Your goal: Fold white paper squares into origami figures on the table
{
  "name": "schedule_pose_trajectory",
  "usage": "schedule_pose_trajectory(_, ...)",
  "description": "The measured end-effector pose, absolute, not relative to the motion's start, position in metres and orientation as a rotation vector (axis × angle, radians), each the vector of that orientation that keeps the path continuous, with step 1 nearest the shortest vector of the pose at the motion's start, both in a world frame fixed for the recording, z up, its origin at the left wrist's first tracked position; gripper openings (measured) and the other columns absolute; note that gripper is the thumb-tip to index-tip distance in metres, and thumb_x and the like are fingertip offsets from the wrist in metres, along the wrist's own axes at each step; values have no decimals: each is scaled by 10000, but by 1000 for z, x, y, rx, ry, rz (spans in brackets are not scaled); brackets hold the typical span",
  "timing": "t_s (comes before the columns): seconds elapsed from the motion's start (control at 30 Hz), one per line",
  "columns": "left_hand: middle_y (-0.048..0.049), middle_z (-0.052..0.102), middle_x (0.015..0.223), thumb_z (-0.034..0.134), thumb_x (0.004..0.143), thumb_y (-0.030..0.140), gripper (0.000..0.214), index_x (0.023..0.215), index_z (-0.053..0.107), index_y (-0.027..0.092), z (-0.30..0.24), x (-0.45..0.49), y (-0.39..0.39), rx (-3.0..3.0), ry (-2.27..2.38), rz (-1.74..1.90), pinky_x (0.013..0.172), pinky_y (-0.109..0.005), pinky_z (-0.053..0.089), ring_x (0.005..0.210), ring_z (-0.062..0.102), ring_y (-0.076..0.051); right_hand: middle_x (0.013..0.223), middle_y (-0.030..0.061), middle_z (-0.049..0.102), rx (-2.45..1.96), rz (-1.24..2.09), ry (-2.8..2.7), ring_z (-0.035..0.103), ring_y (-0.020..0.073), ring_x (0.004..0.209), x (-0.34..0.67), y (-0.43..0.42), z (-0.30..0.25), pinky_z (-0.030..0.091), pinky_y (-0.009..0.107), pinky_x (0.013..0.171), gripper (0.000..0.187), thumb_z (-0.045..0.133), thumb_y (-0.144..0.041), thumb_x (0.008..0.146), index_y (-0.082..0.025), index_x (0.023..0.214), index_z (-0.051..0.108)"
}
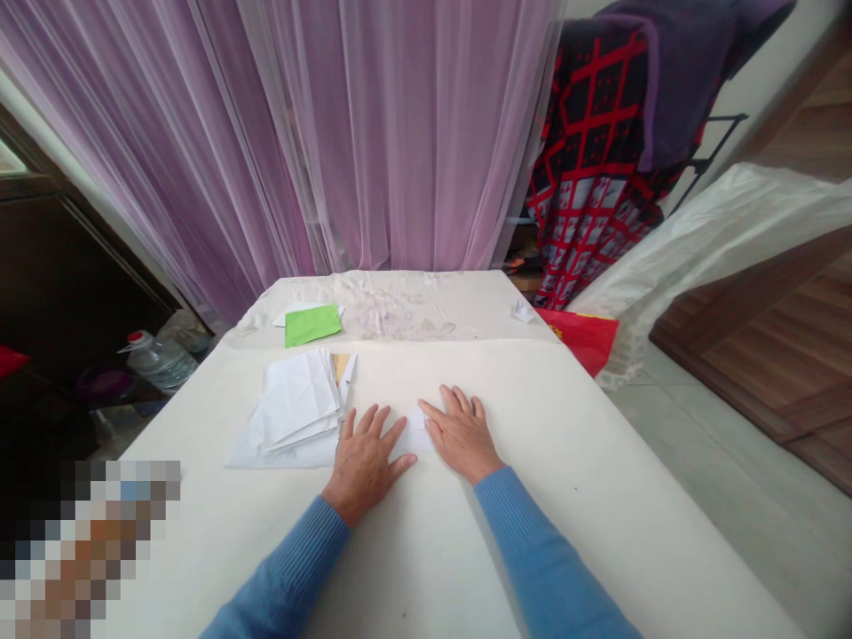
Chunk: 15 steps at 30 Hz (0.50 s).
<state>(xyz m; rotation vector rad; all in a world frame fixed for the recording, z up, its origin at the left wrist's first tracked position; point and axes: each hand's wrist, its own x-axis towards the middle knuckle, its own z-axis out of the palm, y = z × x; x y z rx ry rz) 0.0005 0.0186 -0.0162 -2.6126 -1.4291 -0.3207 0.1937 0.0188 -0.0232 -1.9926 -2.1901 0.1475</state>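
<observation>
A small piece of white paper (414,432) lies flat on the table between my two hands. My left hand (369,457) rests palm down with its fingers spread, touching the paper's left side. On the paper's right edge lies my right hand (461,430), its fingers stretched out and its index finger over the paper. Just left of my left hand is a stack of white paper sheets (299,399), loosely piled, with a tan piece (342,366) showing at its right side.
The white-covered table (565,550) carries a green paper (312,325) at the back left and a small folded white paper (523,311) at the back right. A purple curtain (399,133) hangs behind. Left of the table stands a plastic bottle (160,362); a red bag (586,342) is on the right.
</observation>
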Motion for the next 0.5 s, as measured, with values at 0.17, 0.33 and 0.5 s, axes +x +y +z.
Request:
schedule_pose_trajectory(0.17, -102, 582, 1344, 509, 877, 566, 491, 1279, 591, 297, -15, -5, 13, -2605, -1428, -322, 1071, -576, 326, 1275, 485, -328, 1540, 53, 329, -1988, 142, -2193, 264, 286, 1402, 194, 19, -22, 164, 518, 1100, 427, 349, -407, 976, -422, 1389, 455)
schedule_pose_trajectory(0.33, -96, 600, 1320, 530, 873, 551, 468, 1250, 612, 286, -12, -11, 8, -2615, -1423, -341, 1074, -577, 327, 1267, 491, -327, 1536, 56, 336, -1993, 135, -2192, 267, 286, 1401, 194, 18, -22, 170, 519, 1097, 423, 347, -409, 977, -418, 1384, 464)
schedule_pose_trajectory(0.5, -83, 660, 1207, 529, 898, 486, 344, 1091, 692, 253, -1, -3, 12, -2637, -1430, -373, 1086, -581, 308, 1203, 535, -303, 1535, 55, 337, -1994, 129, -2194, 267, 287, 1401, 193, 19, -22, 171, 515, 1096, 422, 352, -398, 975, -422, 1380, 467)
